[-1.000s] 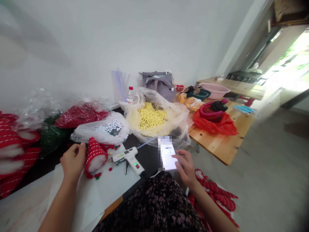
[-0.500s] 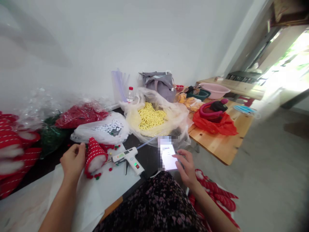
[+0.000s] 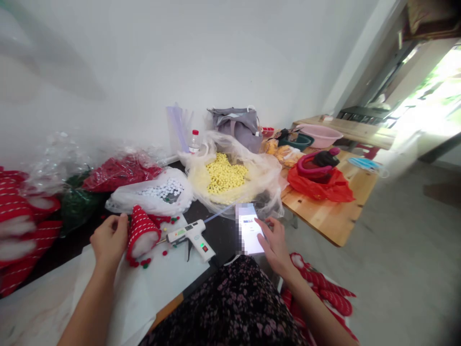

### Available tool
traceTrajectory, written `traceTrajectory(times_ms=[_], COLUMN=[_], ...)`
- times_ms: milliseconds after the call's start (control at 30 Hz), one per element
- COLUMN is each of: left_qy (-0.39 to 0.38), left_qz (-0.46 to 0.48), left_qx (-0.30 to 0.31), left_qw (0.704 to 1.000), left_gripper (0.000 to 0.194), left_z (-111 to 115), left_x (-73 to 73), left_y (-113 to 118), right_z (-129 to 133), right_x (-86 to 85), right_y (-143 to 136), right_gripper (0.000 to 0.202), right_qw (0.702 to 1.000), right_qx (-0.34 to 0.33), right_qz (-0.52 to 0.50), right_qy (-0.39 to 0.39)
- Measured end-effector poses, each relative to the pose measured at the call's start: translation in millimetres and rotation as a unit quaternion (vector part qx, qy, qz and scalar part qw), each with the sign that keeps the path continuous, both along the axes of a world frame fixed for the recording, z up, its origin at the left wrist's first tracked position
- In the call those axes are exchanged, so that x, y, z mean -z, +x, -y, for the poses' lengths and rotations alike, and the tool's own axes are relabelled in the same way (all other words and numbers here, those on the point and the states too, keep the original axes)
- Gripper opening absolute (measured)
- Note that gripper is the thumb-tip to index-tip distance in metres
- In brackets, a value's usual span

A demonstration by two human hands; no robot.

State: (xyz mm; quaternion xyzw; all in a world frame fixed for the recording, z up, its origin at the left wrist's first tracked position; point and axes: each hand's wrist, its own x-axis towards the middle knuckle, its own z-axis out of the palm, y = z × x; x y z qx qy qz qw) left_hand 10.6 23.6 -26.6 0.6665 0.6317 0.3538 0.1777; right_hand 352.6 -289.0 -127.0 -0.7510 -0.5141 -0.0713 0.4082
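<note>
My right hand (image 3: 275, 244) hovers at the right side of a smartphone (image 3: 251, 238) with a lit screen, its fingers apart and the index fingertip over the display. The phone lies at the dark table's near edge. Further left, my left hand (image 3: 109, 236) rests with curled fingers just beside a red cone-shaped hat (image 3: 141, 233) with white stitching and white stuffing. Whatever the left fingers may hold is hidden. A white glue gun (image 3: 192, 239) lies with its nozzle toward the hat, a clear glue stick (image 3: 218, 212) jutting from its back.
Behind the phone is a plastic bag of yellow beads (image 3: 226, 173); left of it, a bag of white beads (image 3: 163, 190). Small red and green pompoms (image 3: 145, 263) lie around the hat. More red hats (image 3: 18, 226) are piled at left. A wooden table (image 3: 333, 218) stands at right.
My right index finger has moved up and left over the phone, and the screen content has shifted. The left hand, hat and glue gun have stayed put.
</note>
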Motion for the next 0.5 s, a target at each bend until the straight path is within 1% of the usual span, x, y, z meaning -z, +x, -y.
traceTrajectory(times_ms=[200,400,500], left_qy=[-0.011,-0.007,-0.007], left_qz=[-0.004,-0.011,-0.012], left_qx=[-0.003,-0.003,-0.002], left_qw=[1.000,1.000,1.000], left_gripper=[0.034,0.036,0.036], left_z=[0.4,-1.3,-1.4], left_x=[-1.3,0.0,0.9], left_y=[0.5,0.6,0.8], right_z=[0.8,4.3,5.8], right_x=[-1.9,-9.4,-10.2], right_y=[-0.4,-2.2,-2.7], right_gripper=[0.042,0.038,0.036], right_qw=[1.000,0.995,0.991], right_qx=[0.005,0.006,-0.002], right_qz=[-0.010,-0.028,-0.031], right_qy=[0.020,0.100,0.130])
